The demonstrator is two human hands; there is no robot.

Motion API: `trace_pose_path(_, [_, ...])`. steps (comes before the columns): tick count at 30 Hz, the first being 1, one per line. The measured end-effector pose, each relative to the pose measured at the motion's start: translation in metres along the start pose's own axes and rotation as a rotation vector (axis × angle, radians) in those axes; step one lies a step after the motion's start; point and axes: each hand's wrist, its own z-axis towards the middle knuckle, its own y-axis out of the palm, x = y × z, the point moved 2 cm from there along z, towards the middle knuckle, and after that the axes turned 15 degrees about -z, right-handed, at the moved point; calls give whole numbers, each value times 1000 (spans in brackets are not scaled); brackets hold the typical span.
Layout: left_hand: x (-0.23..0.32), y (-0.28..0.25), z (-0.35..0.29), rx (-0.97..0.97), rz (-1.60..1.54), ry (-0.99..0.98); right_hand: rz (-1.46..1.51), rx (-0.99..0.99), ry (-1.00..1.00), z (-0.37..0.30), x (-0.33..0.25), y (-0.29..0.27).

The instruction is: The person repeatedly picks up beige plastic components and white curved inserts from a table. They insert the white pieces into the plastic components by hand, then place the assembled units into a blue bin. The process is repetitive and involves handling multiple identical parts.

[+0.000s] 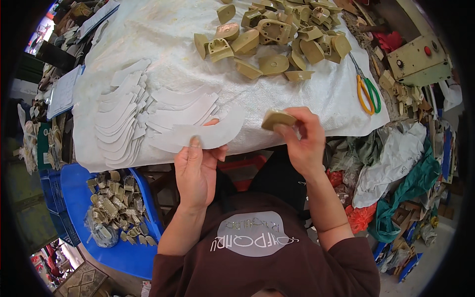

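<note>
My left hand (194, 171) pinches a white curved strip (222, 131) between thumb and fingers, holding it over the near edge of the covered table. In my right hand (306, 141) is an olive-tan shoe heel (277, 119), gripped by thumb and fingers and apart from the strip. Left of the held strip lie two overlapping stacks of similar white curved pieces, an outer stack (118, 123) and an inner stack (180, 104). A heap of olive-tan shoe heels (272, 64) spreads across the far side of the table.
White woven sheeting (163, 49) covers the table. Scissors (366, 91) with orange and green handles lie at the right edge. A blue chair (121, 257) at lower left carries more heels (116, 203). Crumpled bags (386, 163) and a control box (420, 59) are at right.
</note>
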Motion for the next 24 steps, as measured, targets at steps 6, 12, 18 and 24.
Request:
trace_pose_path(6, [-6,16,-8,-33,44,32,143,-11,-433,8,-50,7])
trace_pose_path(12, [-4,22,-16,-127,20,-55,96,118,-546,1,-48,22])
trace_pose_path(18, [-3,25,-18,-138,99,-35,68,111,-571,3,-47,22])
trace_pose_path(24, [-4,31,-21,-87,189,-37,32,142,-528,1,-41,29])
